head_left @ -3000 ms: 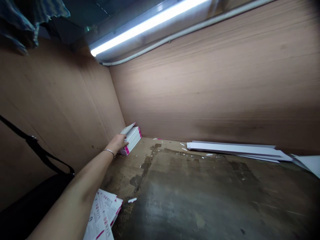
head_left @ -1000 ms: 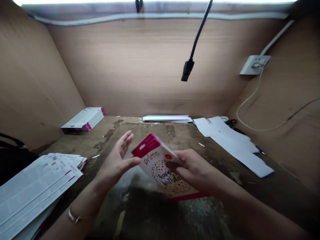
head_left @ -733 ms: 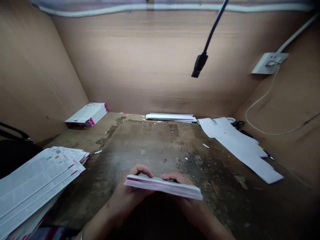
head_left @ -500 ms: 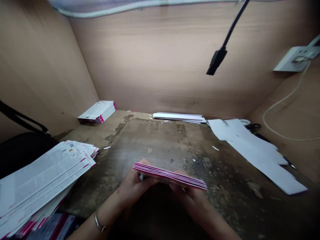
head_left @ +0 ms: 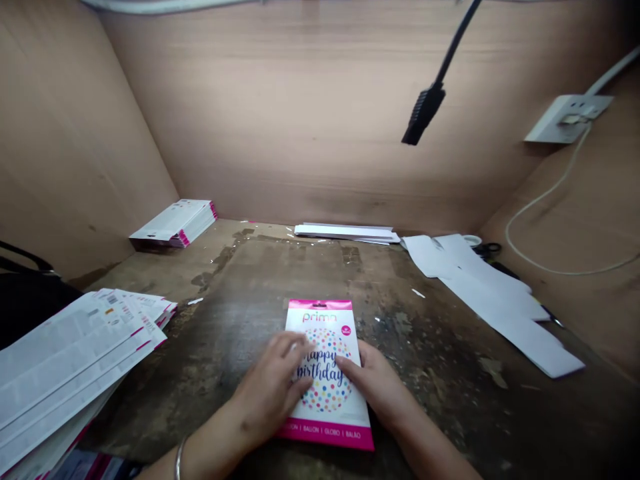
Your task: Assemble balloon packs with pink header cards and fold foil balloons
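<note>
A white and pink balloon packet [head_left: 327, 400] marked "happy birthday" faces me, low over the middle of the table. Its top flap has a small hanging slot. My right hand [head_left: 383, 383] grips its right edge, thumb on the front and the other fingers mostly hidden behind. Across the left part of its front lies my left hand [head_left: 273, 377], slightly blurred, with thumb and fingers apart and touching the printed face. From this angle I cannot see how many packets are under the front one.
A fanned pile of printed packets [head_left: 75, 360] lies at the left, and a neat stack [head_left: 173, 222] stands in the back left corner. White card strips [head_left: 345, 231] lie along the back wall. White sheets [head_left: 495, 307] spread at right, near scissors [head_left: 487, 249]. A black cable plug [head_left: 424, 113] hangs above.
The packets, held edge-on as a thin stack between both hands, are tipped so the printed front shows. My left hand has moved onto that front. The view has shifted slightly.
</note>
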`<state>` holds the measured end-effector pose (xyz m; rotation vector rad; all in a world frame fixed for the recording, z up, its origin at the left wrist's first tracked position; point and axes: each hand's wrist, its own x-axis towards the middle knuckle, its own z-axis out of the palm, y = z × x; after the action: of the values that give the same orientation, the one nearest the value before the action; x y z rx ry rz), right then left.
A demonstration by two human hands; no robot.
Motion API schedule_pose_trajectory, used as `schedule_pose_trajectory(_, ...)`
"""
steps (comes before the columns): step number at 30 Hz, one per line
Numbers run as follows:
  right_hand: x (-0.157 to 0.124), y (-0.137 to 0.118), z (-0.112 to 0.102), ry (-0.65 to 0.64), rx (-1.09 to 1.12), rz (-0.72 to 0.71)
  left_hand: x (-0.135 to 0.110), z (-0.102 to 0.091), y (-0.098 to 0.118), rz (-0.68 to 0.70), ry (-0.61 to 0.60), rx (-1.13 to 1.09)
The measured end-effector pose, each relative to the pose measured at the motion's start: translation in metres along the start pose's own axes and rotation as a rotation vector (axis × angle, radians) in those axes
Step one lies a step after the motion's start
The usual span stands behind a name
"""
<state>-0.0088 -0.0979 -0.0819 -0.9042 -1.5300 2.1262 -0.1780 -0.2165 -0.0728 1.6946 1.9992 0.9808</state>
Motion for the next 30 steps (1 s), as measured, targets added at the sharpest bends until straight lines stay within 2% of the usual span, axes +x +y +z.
schedule_pose_trajectory(2,-0.004,-0.006,-0.007,-0.016,-0.182,-0.008,-0.005,0.003,0.0,0.101,-0.133,0.12)
schedule_pose_trajectory(3,-0.009,-0.012,-0.01,0.011,-0.368,-0.021,-0.006,0.004,0.001,0.106,-0.167,0.159)
schedule_pose_trajectory(6,-0.02,-0.04,-0.015,0.249,-1.101,-0.135,-0.004,0.005,0.002,0.091,-0.219,0.232)
schedule_pose_trajectory(8,-0.022,-0.055,-0.01,0.33,-1.372,-0.323,-0.002,0.005,0.002,0.098,-0.228,0.249)
schedule_pose_trajectory(10,-0.016,-0.059,0.002,0.239,-1.404,-0.543,0.0,0.006,0.002,0.119,-0.223,0.253)
schedule_pose_trajectory(12,-0.005,-0.05,0.016,0.089,-1.385,-0.65,-0.001,0.007,0.002,0.126,-0.22,0.254)
schedule_pose_trajectory(15,0.01,-0.023,0.029,-0.034,-1.411,-0.628,-0.003,0.005,0.007,0.09,-0.236,0.251)
schedule_pose_trajectory(18,0.019,0.001,0.027,0.033,-1.451,-0.659,0.011,-0.008,0.017,0.014,-0.264,0.245)
schedule_pose_trajectory(21,0.026,0.014,0.02,0.09,-1.455,-0.8,0.062,-0.03,0.024,0.0,-0.148,0.312)
schedule_pose_trajectory(23,0.032,0.022,0.016,0.151,-1.452,-0.944,0.117,-0.042,0.021,0.098,0.029,0.422)
schedule_pose_trajectory(24,0.036,0.026,0.014,0.197,-1.451,-1.02,0.147,-0.045,0.016,0.128,0.06,0.449)
schedule_pose_trajectory(27,0.049,0.038,0.01,0.353,-1.448,-1.193,0.236,-0.041,-0.011,0.149,0.066,0.525)
schedule_pose_trajectory(30,0.056,0.046,0.01,0.418,-1.446,-1.236,0.301,-0.028,-0.042,0.157,0.02,0.596)
